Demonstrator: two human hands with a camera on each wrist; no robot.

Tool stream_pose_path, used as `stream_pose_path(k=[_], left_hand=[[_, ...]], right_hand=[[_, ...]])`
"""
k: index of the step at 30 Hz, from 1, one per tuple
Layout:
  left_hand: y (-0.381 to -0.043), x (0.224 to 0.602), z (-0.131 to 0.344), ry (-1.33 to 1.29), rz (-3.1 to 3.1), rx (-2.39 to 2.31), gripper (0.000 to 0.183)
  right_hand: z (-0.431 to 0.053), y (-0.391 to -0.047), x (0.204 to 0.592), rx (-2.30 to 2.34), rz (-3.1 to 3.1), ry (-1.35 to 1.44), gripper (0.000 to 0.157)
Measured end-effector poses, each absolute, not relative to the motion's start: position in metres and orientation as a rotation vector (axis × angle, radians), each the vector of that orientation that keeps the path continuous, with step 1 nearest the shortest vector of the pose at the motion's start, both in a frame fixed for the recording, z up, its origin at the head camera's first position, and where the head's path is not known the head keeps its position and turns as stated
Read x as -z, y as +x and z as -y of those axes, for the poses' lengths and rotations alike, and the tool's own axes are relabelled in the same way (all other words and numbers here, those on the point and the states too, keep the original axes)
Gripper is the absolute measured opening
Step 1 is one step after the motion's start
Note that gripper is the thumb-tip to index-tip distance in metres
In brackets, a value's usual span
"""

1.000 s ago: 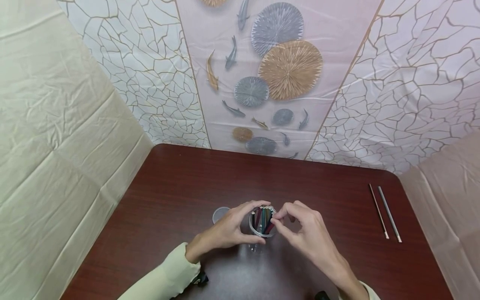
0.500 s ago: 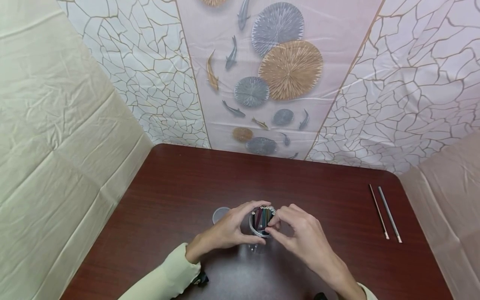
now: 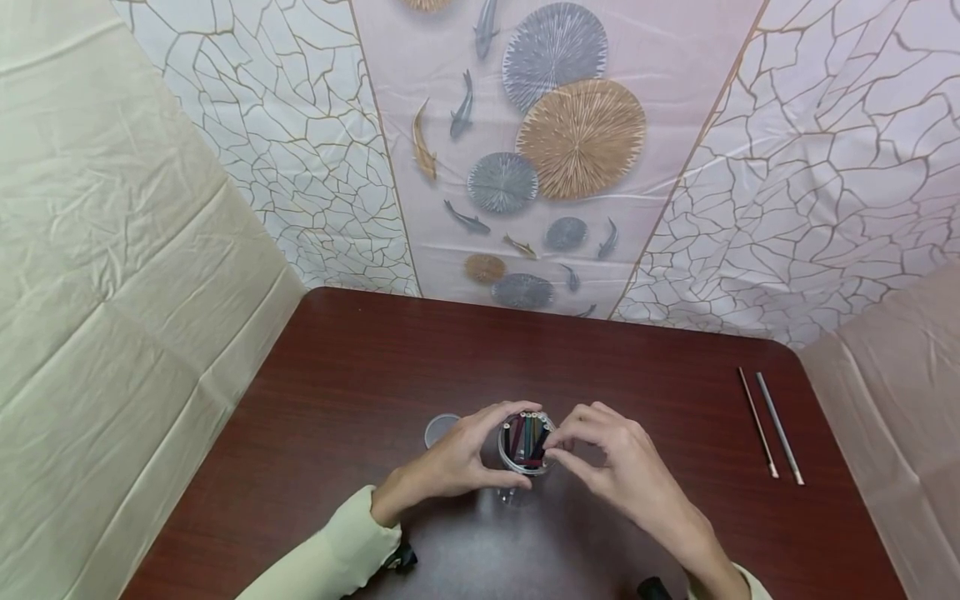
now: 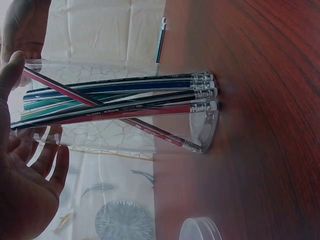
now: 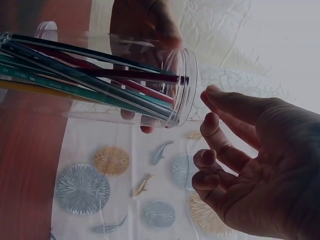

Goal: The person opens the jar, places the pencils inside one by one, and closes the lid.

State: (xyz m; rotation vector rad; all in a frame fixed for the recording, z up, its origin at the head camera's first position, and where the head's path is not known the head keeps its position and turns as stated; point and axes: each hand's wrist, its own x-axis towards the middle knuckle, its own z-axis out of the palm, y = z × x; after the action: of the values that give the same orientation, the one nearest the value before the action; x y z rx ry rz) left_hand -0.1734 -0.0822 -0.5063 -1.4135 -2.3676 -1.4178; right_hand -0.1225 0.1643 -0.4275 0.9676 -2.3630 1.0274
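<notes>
My left hand grips a clear plastic jar near its top, thumb on the near side and fingers round the far side. Inside stand several pencils, red, black, blue and green, with their eraser ends at the bottom in the left wrist view. Some cross one another, and a dark red pencil leans up towards the rim. Just right of the mouth, my right hand is apart from the jar, its fingers loosely bent and thumb near the forefinger, holding nothing.
Behind my left hand a clear round lid lies on the dark red-brown table. At the right lie two slim pencils, a dark pencil and a grey pencil. Patterned cloth hangs behind the table.
My right hand dipped left over the jar's mouth, then drew back right. A red pencil top now lies nearer the front rim. The left hand and jar have stayed put.
</notes>
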Motion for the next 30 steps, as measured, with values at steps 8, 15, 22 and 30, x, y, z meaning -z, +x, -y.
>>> stream_pose_path(k=[8,15,22,30], left_hand=[[-0.173,0.506,0.082,-1.417,2.366,1.42,0.094],[-0.173,0.506,0.081,-1.414,2.361,1.418,0.094],[-0.173,0.506,0.082,-1.415,2.368,1.41,0.093],[-0.172,0.505,0.082,-1.417,2.372,1.412,0.093]], right_hand=[[-0.166,-0.122,0.432,-1.003,2.411,0.976,0.026],[-0.182,-0.127,0.427,-0.967,2.391,0.835,0.031],[-0.215,-0.141,0.429,-0.929,2.404,0.561,0.035],[-0.259,-0.158,0.446,-0.87,2.393,0.304,0.029]])
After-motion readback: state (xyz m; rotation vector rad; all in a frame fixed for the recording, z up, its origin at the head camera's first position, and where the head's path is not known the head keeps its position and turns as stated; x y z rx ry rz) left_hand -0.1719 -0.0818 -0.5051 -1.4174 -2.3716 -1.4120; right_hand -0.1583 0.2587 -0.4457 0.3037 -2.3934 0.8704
